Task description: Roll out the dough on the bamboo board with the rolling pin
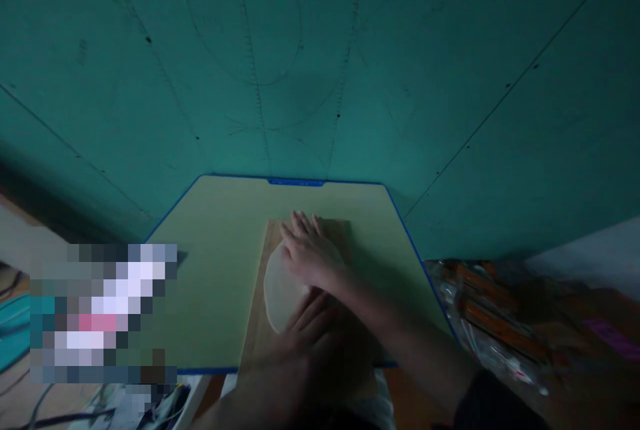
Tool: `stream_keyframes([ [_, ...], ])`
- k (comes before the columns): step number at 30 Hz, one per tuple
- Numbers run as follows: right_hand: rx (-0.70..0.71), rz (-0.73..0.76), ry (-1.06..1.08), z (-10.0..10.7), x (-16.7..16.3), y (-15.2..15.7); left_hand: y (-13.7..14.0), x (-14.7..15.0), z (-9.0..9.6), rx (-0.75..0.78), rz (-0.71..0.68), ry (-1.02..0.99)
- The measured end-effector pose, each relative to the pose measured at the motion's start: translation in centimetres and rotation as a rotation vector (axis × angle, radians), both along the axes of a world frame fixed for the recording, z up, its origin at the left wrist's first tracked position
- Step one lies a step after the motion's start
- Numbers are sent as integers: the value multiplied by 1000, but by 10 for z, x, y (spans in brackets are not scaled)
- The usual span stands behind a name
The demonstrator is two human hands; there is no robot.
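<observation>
A pale, flat round of dough [281,290] lies on a wooden board [257,313]. My right hand [307,253] rests flat over the dough's upper right part, fingers spread toward the board's far edge, gripping nothing. Nearer to me, my left hand [317,320] lies at the dough's lower right edge, partly under my right forearm. Its fingers look stretched out, though they are dark and slightly blurred. Both hands cover the right side of the dough.
Under the board is a pale table [210,270] with a blue rim, set against a green wall [310,70]. A pixelated patch [103,313] hides something at the left. Plastic-wrapped orange items [500,323] lie at the right, beyond the table. Cables [75,417] run at the lower left.
</observation>
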State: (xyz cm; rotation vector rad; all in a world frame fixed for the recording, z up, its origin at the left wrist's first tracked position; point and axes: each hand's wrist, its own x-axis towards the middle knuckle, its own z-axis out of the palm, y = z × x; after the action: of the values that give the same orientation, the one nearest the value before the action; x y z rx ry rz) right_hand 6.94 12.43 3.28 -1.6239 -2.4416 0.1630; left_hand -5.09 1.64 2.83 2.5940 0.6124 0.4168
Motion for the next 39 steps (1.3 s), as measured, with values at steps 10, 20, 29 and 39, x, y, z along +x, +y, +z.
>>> stream_keyframes([
  [10,32,-43,2,-11,-19,6,15,-6,-10,96,-4,87],
  [20,-36,-206,129,-34,83,-23,3,71,-9,29,-126,-32],
  [29,2,-13,232,-25,37,-12,2,6,-38,35,104,-118],
  [39,66,299,209,-38,-29,1,44,-61,6,78,640,-230],
])
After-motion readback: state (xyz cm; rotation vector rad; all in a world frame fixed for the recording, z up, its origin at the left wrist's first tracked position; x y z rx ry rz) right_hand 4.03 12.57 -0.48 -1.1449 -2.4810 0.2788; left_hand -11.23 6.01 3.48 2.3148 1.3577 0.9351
